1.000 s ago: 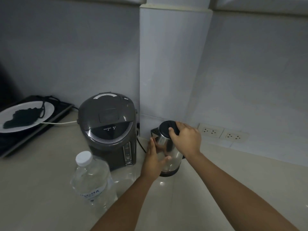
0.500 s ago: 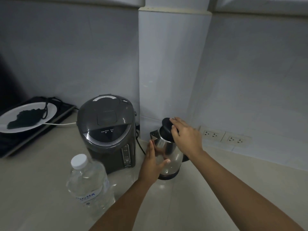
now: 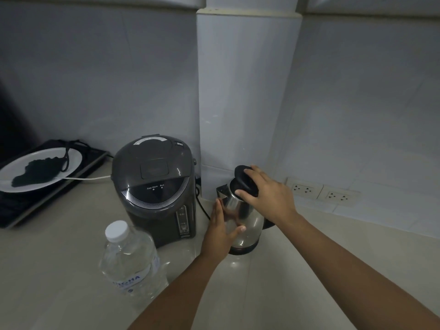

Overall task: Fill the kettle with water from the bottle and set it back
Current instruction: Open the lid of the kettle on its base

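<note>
Left fingers (image 3: 220, 210) flat and extended against the kettle's steel side, thumb wrapped round the front, bracing the body. Right fingers (image 3: 250, 173) pinched on the black lid (image 3: 245, 181), which sits tilted up off the kettle's mouth. Left hand (image 3: 220, 231) comes in from below; right hand (image 3: 266, 194) reaches over the top.

Nearest: clear water bottle (image 3: 132, 260), white cap on, upright on the pale worktop (image 3: 297, 270), left of the arms, untouched.

Next: stainless kettle (image 3: 242, 222), upright on the worktop, black base, spout facing left, just right of the dark grey electric thermo pot (image 3: 156, 191) with "Keep Warm / Boil" lights.

Farther left: white plate (image 3: 40, 169) with something dark on it, resting on a black tray (image 3: 21, 208).

Back: wall sockets (image 3: 322, 191) to the right of the kettle.
</note>
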Tool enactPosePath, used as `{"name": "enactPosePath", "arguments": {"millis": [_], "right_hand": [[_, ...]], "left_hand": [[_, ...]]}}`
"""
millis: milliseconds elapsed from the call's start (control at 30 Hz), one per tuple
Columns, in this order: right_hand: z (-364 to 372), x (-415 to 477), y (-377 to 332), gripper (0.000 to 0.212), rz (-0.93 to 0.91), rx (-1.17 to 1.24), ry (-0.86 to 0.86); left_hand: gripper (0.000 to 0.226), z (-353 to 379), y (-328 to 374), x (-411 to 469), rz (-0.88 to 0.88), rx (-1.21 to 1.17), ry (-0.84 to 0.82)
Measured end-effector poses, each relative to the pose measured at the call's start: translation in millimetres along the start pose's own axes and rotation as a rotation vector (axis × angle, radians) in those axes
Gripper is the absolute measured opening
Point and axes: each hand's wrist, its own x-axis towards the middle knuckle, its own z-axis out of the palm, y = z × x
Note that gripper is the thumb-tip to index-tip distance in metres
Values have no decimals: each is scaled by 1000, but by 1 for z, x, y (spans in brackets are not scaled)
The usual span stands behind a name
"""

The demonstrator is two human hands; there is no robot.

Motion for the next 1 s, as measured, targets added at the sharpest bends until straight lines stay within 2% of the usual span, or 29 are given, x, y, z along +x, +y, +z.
{"name": "enactPosePath", "arguments": {"millis": [167,300,500,733,1000], "right_hand": [[-2,2,3,60,-24,-44,147],[-7,8,5,59,-139,-111,273],[-13,9,22,52,-80,-177,178],[-11,-3,41,61,105,-266,212],[7,-27,58,59,125,-260,101]], "left_hand": [[111,0,1,1,-3,1,-4],[112,-1,1,2,-3,-11,1],[112,0,-1,3,-5,-15,6],[111,-2,1,0,-2,12,8],[110,-2,4,-3,-8,11,9]]}}
